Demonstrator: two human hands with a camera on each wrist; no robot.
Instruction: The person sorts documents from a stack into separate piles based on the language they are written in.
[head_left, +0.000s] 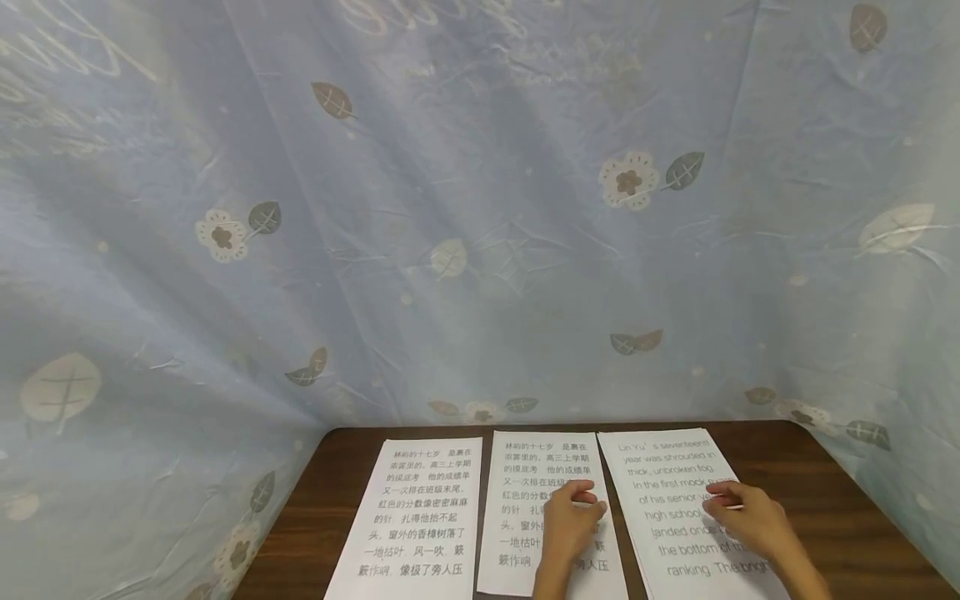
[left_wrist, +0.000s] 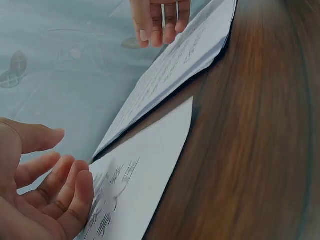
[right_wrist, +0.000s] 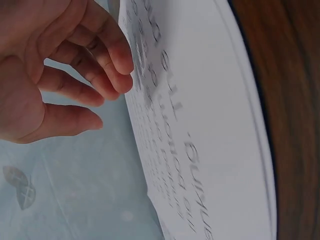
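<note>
Over the middle sheet of paper (head_left: 517, 533), printed with Chinese text, hovers my left hand (head_left: 572, 521). Its fingers are loosely bent and hold nothing, and in the left wrist view a gap shows between thumb and fingers (left_wrist: 75, 195). My right hand (head_left: 746, 521) is above the right paper stack (head_left: 667, 517), which bears English text. In the right wrist view its fingers (right_wrist: 107, 65) curve softly with the thumb apart and nothing between them. Both hands cover some of the printed lines.
A third sheet with Chinese text (head_left: 420, 517) lies on the left of the dark wooden table (head_left: 300, 533). Narrow strips of wood show between the papers. A pale blue curtain (head_left: 480, 250) with leaves and flowers hangs behind and at both sides.
</note>
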